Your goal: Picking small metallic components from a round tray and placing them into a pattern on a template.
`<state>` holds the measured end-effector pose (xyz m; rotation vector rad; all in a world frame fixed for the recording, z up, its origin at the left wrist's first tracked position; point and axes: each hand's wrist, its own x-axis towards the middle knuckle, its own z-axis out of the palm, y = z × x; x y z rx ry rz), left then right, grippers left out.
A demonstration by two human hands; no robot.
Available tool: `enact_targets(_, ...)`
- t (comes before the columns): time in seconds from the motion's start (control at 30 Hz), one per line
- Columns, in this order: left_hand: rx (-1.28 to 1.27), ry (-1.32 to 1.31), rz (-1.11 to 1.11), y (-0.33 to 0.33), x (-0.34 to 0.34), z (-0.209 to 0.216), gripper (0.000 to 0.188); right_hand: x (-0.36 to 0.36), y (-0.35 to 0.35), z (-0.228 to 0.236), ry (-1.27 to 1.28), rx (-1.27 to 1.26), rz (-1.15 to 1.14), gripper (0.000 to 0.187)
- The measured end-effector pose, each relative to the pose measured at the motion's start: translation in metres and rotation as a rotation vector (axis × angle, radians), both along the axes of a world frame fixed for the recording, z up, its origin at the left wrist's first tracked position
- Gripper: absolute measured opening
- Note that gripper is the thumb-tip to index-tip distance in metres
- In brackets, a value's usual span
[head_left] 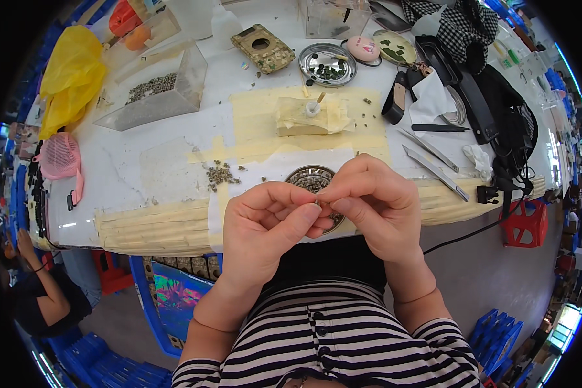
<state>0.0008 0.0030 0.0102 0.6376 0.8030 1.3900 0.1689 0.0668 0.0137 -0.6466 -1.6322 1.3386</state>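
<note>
My left hand (271, 223) and my right hand (378, 207) meet at the fingertips above the near edge of the table. Each one pinches at a tiny piece between them, too small to name. Under my fingers sits a round metal dish (309, 173) holding many small metallic parts, partly hidden by my hands. Left of the dish lies a loose heap of small brownish parts (221, 176). Straight ahead, a block wrapped in cream tape (294, 123) carries a small clear cup (312, 108) with a stick leaning in it.
A clear bin (152, 97) of small parts stands left, near a pink strainer (61, 158) and yellow bag (73, 71). Farther back are a camouflage model hull (263, 48) and a dish of green pieces (328, 64). Tweezers (435, 172) lie right. A person (48, 294) sits at left.
</note>
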Motion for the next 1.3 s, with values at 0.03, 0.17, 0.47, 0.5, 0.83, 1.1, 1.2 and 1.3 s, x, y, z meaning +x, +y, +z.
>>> enact_targets(0.03,0.0,0.003,-0.002,0.0,0.0,0.0,0.012,0.0,0.0,0.002,-0.009,0.02,-0.004,0.017)
enact_targets(0.17,-0.01,-0.002,-0.013,-0.001,0.0,0.001,0.011,-0.002,0.0,0.006,-0.042,0.105,-0.018,0.016)
enact_targets(0.47,-0.015,0.033,-0.001,0.0,-0.001,-0.001,0.011,-0.001,0.002,0.007,-0.146,0.253,-0.049,0.018)
enact_targets(0.5,-0.017,0.041,0.006,0.0,0.0,-0.001,0.011,-0.001,0.001,0.007,-0.149,0.257,-0.054,0.018)
enact_targets(0.83,0.078,0.224,0.12,-0.002,0.006,0.003,0.012,-0.005,0.001,0.007,-0.185,0.285,-0.1,0.018)
enact_targets(1.1,0.106,0.388,0.207,-0.004,0.011,0.003,0.013,-0.007,0.001,0.004,-0.193,0.277,-0.136,0.017)
enact_targets(1.2,0.166,0.499,0.249,-0.003,0.012,0.001,0.013,-0.008,0.001,0.002,-0.169,0.25,-0.148,0.015)
enact_targets(1.3,0.237,0.637,0.286,-0.003,0.011,0.001,0.013,-0.007,0.002,0.003,-0.17,0.272,-0.138,0.015)
